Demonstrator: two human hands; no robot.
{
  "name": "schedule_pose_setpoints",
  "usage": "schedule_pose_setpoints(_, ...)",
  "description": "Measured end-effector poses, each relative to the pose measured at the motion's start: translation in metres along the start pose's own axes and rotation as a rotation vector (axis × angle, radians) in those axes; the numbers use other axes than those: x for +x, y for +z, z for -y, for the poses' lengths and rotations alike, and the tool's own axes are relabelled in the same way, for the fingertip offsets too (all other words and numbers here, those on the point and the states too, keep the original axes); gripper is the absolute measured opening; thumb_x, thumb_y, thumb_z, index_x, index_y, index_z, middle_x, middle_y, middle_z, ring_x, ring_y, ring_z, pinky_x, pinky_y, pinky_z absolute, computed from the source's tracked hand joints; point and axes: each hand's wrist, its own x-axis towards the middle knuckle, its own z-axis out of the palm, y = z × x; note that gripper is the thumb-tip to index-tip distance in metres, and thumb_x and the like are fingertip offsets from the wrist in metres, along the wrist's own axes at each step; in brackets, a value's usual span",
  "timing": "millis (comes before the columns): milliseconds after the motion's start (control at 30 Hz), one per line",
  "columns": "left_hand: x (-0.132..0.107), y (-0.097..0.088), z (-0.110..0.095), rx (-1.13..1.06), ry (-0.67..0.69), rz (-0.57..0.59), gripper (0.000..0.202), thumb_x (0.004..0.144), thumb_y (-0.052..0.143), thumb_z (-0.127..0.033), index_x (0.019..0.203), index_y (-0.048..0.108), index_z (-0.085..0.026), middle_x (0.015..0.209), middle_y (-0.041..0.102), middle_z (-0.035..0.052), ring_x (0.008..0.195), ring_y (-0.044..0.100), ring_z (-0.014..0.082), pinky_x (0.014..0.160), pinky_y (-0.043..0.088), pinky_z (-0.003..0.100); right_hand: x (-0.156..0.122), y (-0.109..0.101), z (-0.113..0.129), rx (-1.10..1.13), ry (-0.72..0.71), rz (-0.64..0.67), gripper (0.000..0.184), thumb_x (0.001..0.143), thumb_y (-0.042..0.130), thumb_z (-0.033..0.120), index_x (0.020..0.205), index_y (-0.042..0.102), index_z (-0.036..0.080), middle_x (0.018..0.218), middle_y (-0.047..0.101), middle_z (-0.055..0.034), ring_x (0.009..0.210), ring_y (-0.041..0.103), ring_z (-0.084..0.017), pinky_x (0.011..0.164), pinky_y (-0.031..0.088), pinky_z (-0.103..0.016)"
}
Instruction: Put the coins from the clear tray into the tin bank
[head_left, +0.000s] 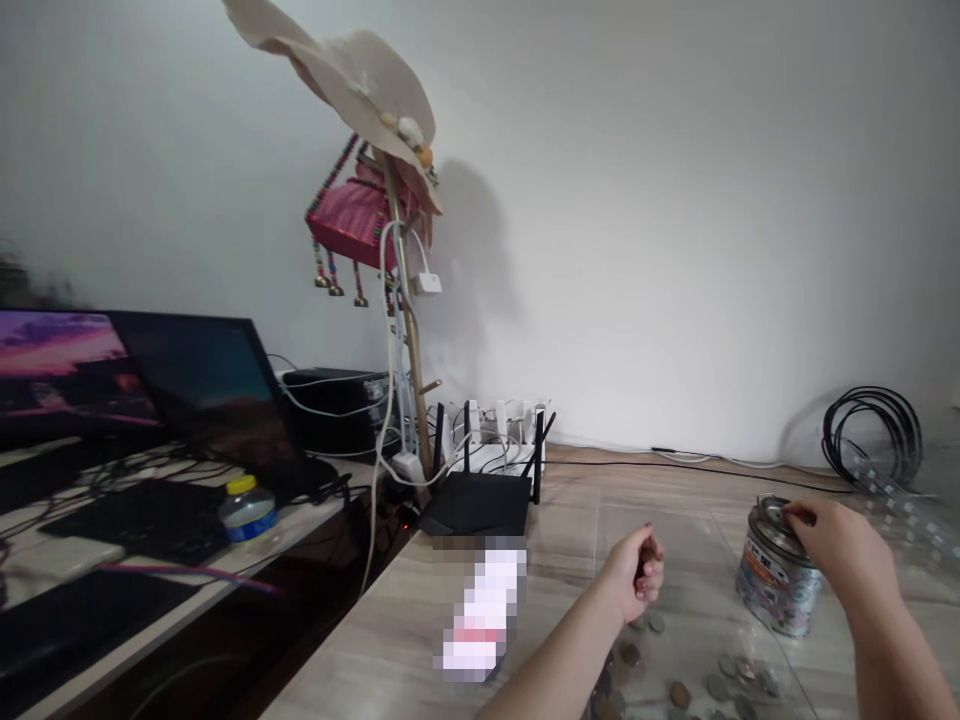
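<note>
My right hand point(847, 548) reaches over the top of a round metal tin point(780, 590) with a printed side and a silver lid. Its thumb and fingers are pinched together at the lid; whatever is between them is too small or hidden to make out. My left hand point(636, 577) hovers left of the tin, its fingers curled inward, and the inside of the palm is hidden. Below and between my hands, several loose coins point(718, 686) are scattered on a clear sheet point(675, 535) laid over the wooden table.
A black router point(480, 503) stands at the table's back left, beside a blurred-out item point(480, 615). Coiled black cable point(870, 440) lies at the back right. On the left desk are monitors point(202, 400) and a yellow-capped bottle point(247, 510). A stand point(412, 370) carries a hat and a pink bag.
</note>
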Motion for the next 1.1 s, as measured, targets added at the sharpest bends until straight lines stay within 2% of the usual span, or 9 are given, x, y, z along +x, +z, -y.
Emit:
schedule_pose_setpoints(100,-0.007,0.002,-0.005,-0.117,0.075,0.090,0.030,0.073,0.044,-0.039,0.054,0.038,-0.017,0.037,0.020,-0.0079,0.029,0.010,0.0033,0.037,-0.001,0.019,-0.012,-0.002,0.034,0.079,-0.031,-0.170,0.033,0.071,0.039,0.046,0.084,0.061,0.026,0.086,0.062,-0.0061,0.076,0.053,-0.023,0.058,0.037,-0.031)
schedule_pose_setpoints(167,-0.013,0.005,-0.008,-0.157,0.134,0.133,0.033,0.073,0.043,-0.040,0.051,0.035,-0.017,0.036,0.018,-0.0074,0.029,0.010,0.0037,0.037,0.001,0.019,-0.024,0.003,0.064,0.222,-0.141,-0.120,0.034,0.073,0.037,0.044,0.084,0.061,0.022,0.084,0.062,-0.0061,0.071,0.053,-0.019,0.060,0.038,-0.028)
schedule_pose_setpoints(300,-0.022,0.010,-0.012,-0.189,0.211,0.194,0.039,0.075,0.040,-0.043,0.048,0.030,-0.017,0.035,0.015,-0.0064,0.029,0.011,0.0043,0.036,0.004,0.019,-0.047,0.024,0.116,0.486,-0.588,0.505,0.024,0.071,0.044,0.032,0.073,0.064,0.019,0.067,0.062,-0.0022,0.061,0.051,-0.013,0.056,0.037,-0.022)
schedule_pose_setpoints(367,-0.021,0.011,-0.012,-0.209,0.255,0.194,0.038,0.075,0.039,-0.043,0.048,0.030,-0.017,0.036,0.016,-0.0062,0.029,0.012,0.0045,0.036,0.004,0.020,-0.053,0.032,0.129,0.543,-0.675,0.636,0.022,0.069,0.045,0.029,0.071,0.065,0.018,0.065,0.061,-0.0006,0.060,0.050,-0.012,0.056,0.036,-0.020)
schedule_pose_setpoints(533,-0.005,0.001,-0.006,-0.315,0.356,-0.053,0.020,0.071,0.044,-0.032,0.058,0.039,-0.017,0.040,0.022,-0.0072,0.030,0.016,0.0037,0.035,0.005,0.019,-0.052,0.043,0.121,0.510,-0.632,0.658,0.026,0.072,0.042,0.029,0.071,0.065,0.018,0.064,0.061,-0.0004,0.058,0.050,-0.011,0.053,0.034,-0.020)
schedule_pose_setpoints(700,0.012,-0.012,0.002,-0.310,0.267,-0.392,0.006,0.067,0.039,-0.018,0.063,0.042,-0.014,0.046,0.034,-0.0056,0.035,0.028,0.0023,0.037,0.013,0.016,-0.050,0.071,0.107,0.198,-0.571,0.823,0.027,0.053,0.059,0.027,0.079,0.063,0.021,0.067,0.062,0.0016,0.055,0.050,-0.010,0.048,0.031,-0.019)
schedule_pose_setpoints(800,0.006,-0.012,-0.006,0.065,0.248,-0.387,0.013,0.069,0.037,-0.021,0.064,0.046,-0.014,0.046,0.033,-0.0061,0.035,0.026,0.0026,0.039,0.017,0.016,-0.053,0.089,0.109,0.169,-0.593,0.949,0.036,0.050,0.061,0.028,0.085,0.060,0.021,0.070,0.062,0.0025,0.055,0.050,-0.009,0.045,0.028,-0.018)
schedule_pose_setpoints(967,-0.022,-0.008,-0.019,1.383,0.284,-0.460,0.022,0.067,0.045,-0.030,0.060,0.058,-0.013,0.053,0.051,0.0022,0.051,0.046,0.0099,0.052,0.031,0.022,-0.069,0.107,0.115,0.167,-0.644,0.909,0.023,0.053,0.058,0.023,0.075,0.061,0.018,0.068,0.060,0.0020,0.055,0.048,-0.009,0.046,0.027,-0.018)
schedule_pose_setpoints(1100,-0.034,-0.004,-0.013,1.901,0.056,-0.478,0.022,0.060,0.054,-0.032,0.068,0.064,-0.014,0.069,0.061,0.0109,0.065,0.055,0.0194,0.056,0.038,0.027,-0.075,0.099,0.120,0.142,-0.633,0.843,0.017,0.053,0.056,0.018,0.069,0.061,0.018,0.065,0.061,0.0010,0.056,0.049,-0.010,0.049,0.027,-0.019)
